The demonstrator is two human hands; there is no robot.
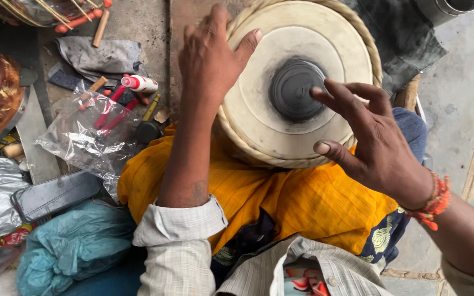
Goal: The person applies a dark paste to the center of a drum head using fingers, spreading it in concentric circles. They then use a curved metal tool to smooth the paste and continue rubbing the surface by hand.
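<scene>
Seen from above, a hand drum (pixel 297 82) rests on the person's yellow-draped lap, left hand (pixel 212 55) spread flat gripping its far rim, right hand (pixel 368 137) open with fingertips on the dark centre patch (pixel 294 90); light, even fingertip pressure seems best.

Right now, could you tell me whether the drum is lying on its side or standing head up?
Head up: the drum shows its round skin and dark centre patch to the camera, resting on the yellow cloth.

Left hand (pixel 210 60) and right hand (pixel 371 140) on drum (pixel 259 109) over yellow cloth (pixel 303 203).
</scene>
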